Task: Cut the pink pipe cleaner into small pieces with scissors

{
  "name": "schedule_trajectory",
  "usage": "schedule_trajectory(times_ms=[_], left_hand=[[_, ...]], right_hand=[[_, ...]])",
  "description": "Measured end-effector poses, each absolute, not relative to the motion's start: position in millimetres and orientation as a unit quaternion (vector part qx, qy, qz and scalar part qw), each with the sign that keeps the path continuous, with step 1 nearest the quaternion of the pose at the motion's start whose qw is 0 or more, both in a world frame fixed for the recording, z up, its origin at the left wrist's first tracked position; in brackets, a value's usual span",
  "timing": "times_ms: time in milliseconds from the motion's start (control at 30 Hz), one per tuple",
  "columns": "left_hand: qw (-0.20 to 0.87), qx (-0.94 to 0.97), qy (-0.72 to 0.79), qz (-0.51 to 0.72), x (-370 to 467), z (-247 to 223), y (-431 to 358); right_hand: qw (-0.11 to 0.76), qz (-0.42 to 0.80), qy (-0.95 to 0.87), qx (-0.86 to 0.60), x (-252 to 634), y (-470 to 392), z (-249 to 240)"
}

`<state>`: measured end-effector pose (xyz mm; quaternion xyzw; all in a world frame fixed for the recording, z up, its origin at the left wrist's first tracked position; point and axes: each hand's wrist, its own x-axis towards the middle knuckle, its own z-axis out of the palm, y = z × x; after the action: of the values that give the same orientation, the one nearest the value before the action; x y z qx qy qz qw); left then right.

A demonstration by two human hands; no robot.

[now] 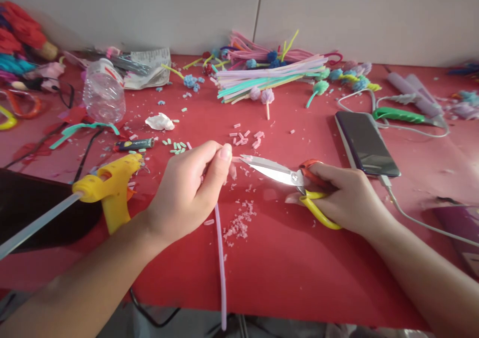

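My left hand (190, 188) is closed in a pinch, thumb over the fingers. From it a lilac pipe cleaner (220, 268) hangs down past the table's front edge. A short pink end sticks out of the fingertips to the right, at the tips of the scissors (275, 170). My right hand (346, 193) is wrapped round the scissors' red and yellow handles, blades pointing left and nearly together. Pink cut pieces (243, 138) lie just beyond the blade tips, and fine pink fluff (239, 223) is scattered below. Pale green cut pieces (177, 147) rest left of them.
A yellow glue gun (112, 183) with its glue stick lies left, near a clear plastic bottle (104, 93). Bundled pipe cleaners (269, 78) fill the back of the red table (299, 278). A phone (366, 143) on a white cable lies right, before a green-handled tool (398, 115).
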<state>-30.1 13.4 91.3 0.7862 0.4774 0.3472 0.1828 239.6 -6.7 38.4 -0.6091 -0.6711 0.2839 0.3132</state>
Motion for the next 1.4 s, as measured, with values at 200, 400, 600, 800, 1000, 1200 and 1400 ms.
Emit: schedule_trajectory(times_ms=[200, 400, 600, 800, 1000, 1200, 1400], left_hand=[[0.188, 0.785, 0.48, 0.345, -30.9, 90.0, 12.8], [0.197, 0.78, 0.478, 0.354, -30.0, 90.9, 13.1], [0.187, 0.771, 0.489, 0.362, -29.6, 91.8, 12.3], [0.19, 0.772, 0.489, 0.359, -28.7, 91.7, 12.4], [0.18, 0.779, 0.482, 0.36, -30.1, 92.3, 12.0], [0.173, 0.783, 0.476, 0.36, -29.9, 90.9, 12.9], [0.179, 0.784, 0.475, 0.357, -29.4, 93.4, 12.9]], right_hand=[[0.3, 0.258, -0.681, -0.616, 238.3, -5.2, 39.3], [0.331, 0.282, -0.665, -0.607, 241.0, -7.5, 36.8], [0.318, 0.283, -0.67, -0.608, 239.9, -8.4, 40.6], [0.311, 0.283, -0.665, -0.617, 238.8, -7.0, 41.3], [0.308, 0.276, -0.677, -0.609, 240.0, -7.4, 39.0], [0.296, 0.254, -0.687, -0.613, 239.7, -7.2, 38.0], [0.295, 0.24, -0.684, -0.623, 239.1, -6.1, 35.9]])
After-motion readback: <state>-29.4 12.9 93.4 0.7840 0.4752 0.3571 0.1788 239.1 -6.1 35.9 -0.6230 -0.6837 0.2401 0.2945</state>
